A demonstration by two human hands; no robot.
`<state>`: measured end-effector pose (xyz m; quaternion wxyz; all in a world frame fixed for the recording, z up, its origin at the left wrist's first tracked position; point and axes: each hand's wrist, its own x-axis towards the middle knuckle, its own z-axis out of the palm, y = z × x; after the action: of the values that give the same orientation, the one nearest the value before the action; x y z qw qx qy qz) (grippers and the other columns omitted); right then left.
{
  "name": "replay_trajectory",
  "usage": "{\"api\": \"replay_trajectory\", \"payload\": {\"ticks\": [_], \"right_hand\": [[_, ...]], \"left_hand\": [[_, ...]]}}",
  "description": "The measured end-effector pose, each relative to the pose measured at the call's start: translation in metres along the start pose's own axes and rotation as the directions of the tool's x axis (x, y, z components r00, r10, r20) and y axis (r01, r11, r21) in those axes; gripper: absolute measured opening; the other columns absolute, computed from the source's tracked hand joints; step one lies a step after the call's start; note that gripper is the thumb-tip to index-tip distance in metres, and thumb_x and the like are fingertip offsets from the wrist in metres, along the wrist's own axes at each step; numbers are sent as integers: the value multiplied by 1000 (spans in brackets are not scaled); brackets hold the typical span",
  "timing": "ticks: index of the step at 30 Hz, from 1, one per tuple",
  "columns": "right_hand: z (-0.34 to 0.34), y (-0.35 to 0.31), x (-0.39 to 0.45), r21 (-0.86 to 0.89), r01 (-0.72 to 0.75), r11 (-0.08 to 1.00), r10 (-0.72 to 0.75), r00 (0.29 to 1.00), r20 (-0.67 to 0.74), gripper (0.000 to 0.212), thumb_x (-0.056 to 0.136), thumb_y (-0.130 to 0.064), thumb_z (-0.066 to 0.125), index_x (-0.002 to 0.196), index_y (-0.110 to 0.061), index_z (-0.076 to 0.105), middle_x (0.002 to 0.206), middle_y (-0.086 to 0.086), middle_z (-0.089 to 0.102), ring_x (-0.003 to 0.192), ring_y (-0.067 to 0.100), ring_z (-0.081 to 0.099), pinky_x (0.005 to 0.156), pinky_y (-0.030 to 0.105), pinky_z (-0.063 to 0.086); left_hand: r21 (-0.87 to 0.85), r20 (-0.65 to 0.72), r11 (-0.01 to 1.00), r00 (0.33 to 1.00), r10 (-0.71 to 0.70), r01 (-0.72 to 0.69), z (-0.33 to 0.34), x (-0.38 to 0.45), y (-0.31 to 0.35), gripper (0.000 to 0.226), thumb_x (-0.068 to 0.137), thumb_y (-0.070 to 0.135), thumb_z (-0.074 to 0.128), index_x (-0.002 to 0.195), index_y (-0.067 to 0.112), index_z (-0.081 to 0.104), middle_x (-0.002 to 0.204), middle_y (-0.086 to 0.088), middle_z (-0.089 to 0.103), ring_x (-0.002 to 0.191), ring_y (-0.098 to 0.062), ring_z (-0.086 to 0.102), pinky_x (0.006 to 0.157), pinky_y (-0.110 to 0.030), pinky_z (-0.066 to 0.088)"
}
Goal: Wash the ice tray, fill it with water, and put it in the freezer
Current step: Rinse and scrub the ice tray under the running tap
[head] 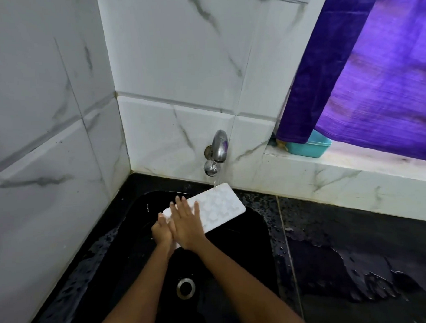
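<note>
A white ice tray [218,207] is held over the black sink [254,256], tilted, its far end under the running tap [218,146]. A thin stream of water falls from the tap onto that far end. My left hand [162,232] grips the tray's near left end, its fingers curled round the edge. My right hand [186,222] lies flat on the tray's top, fingers straight and spread, covering the near half.
The sink drain [185,288] lies below my forearms. To the right, the black counter [355,253] is wet with puddles. A teal plastic tub [308,146] sits on the tiled ledge under a purple curtain [373,71]. White marble tile walls close the left and back.
</note>
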<state>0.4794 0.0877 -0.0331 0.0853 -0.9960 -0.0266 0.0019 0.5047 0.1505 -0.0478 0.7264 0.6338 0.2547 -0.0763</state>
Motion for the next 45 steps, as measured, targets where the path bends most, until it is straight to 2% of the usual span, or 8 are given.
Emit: {"api": "replay_trajectory", "payload": {"ticks": [7, 14, 21, 26, 30, 34, 39, 45], "right_hand": [[-28, 76, -9, 117, -411, 904, 405, 912, 68, 78, 90, -62, 35, 151, -25, 2, 159, 14, -6, 147, 32, -8, 113, 61, -3], [-72, 82, -1, 740, -465, 486, 372, 876, 306, 71, 73, -27, 80, 128, -4, 41, 131, 11, 56, 118, 25, 56, 98, 36, 48], [-80, 89, -17, 682, -118, 722, 249, 964, -97, 41, 59, 5, 79, 86, -17, 56, 87, 10, 63, 77, 19, 59, 63, 33, 45], [-74, 109, -35, 596, -38, 802, 208, 953, -220, 36, 73, 13, 62, 107, 3, 57, 107, 20, 57, 97, 23, 53, 83, 32, 43], [-84, 123, -43, 629, -287, 723, 258, 956, 139, 76, 83, 4, 62, 147, -7, 22, 140, 22, 43, 111, 27, 51, 86, 38, 48], [-95, 135, -55, 754, -496, 430, 137, 862, 489, 116, 81, -3, 69, 144, -26, -25, 140, 5, 43, 97, 18, 63, 66, 27, 58], [-98, 140, -57, 858, -384, 340, 457, 865, 205, 53, 90, -20, 62, 138, -9, 41, 139, 13, 50, 111, 27, 58, 82, 32, 53], [-112, 163, -68, 791, -373, 485, 578, 815, 29, 34, 94, -8, 50, 127, 0, 53, 129, 21, 57, 115, 33, 55, 86, 30, 41]], "left_hand": [[-17, -73, 1000, 997, -16, 15, -40, 19, -1, 49, 100, 31, 43, 109, -14, 61, 89, -17, 57, 86, -26, 54, 76, -32, 42], [-57, -137, 994, 986, -99, 92, -56, 34, -14, 62, 99, 43, 38, 117, -13, 58, 79, -22, 62, 79, -37, 60, 71, -31, 50], [-202, 353, 850, 845, -401, 487, -45, 31, -5, 89, 83, 78, 6, 144, 22, 39, 149, -12, 39, 140, -41, 30, 108, -68, 10], [-116, 445, 892, 826, -346, 436, -31, 14, -12, 44, 102, 17, 39, 138, -9, 37, 99, -25, 65, 70, -21, 69, 57, -27, 60], [-30, 366, 942, 881, -300, 333, -29, 16, -24, 46, 99, 13, 48, 134, -15, 40, 70, -11, 58, 60, -15, 56, 68, -20, 56], [-58, 460, 958, 859, -223, 279, -29, 15, -21, 43, 101, 7, 39, 144, 0, 35, 132, -21, 53, 111, -36, 57, 91, -36, 46], [-68, 517, 920, 802, -299, 386, -10, 5, -24, 43, 99, 11, 45, 142, 5, 40, 143, -13, 47, 120, -34, 54, 88, -39, 53], [75, 329, 955, 897, -296, 288, 37, -17, -11, 57, 90, 38, 61, 127, -4, 54, 130, -19, 58, 114, -36, 60, 91, -42, 50]]}}
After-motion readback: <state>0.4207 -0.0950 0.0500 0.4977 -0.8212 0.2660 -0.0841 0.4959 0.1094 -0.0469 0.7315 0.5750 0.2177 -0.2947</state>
